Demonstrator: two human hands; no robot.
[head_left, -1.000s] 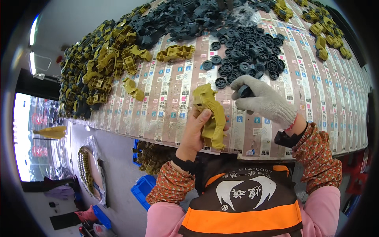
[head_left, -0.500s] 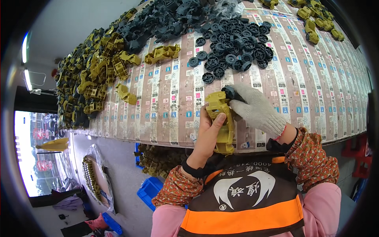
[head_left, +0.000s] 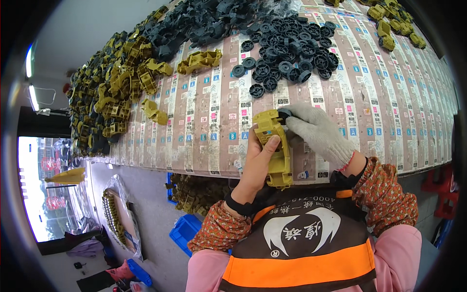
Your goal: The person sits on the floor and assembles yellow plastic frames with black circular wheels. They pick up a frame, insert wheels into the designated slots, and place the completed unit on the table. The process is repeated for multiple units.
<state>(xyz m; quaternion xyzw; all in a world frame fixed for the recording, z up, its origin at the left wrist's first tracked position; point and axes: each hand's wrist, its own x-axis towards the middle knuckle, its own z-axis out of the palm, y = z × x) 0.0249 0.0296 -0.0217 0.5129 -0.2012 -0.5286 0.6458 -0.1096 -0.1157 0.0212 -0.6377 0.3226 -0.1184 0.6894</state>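
On the near side of the wheel pile, as the head view shows, the yellow car body is held by the left hand, which is bare and curled around its side with the thumb pressed on top. The right hand, gloved, is bent nearly closed and pinches 1 dark wheel at the end of the body facing the pile; whether the wheel is seated or only touching, I cannot tell. That wheel could sit crooked or pop free if the gloved fingertips slip or push off line, and the body could twist if the left hand's hold is too light. Around the pile, the table is covered in printed strips. Left of the pile lie a heap of yellow parts and 1 lone yellow piece; beyond it to the left are dark parts, and to its far right more yellow pieces. Well left of the pile, past the table's edge, are a blue bin, grey floor and a bright window.
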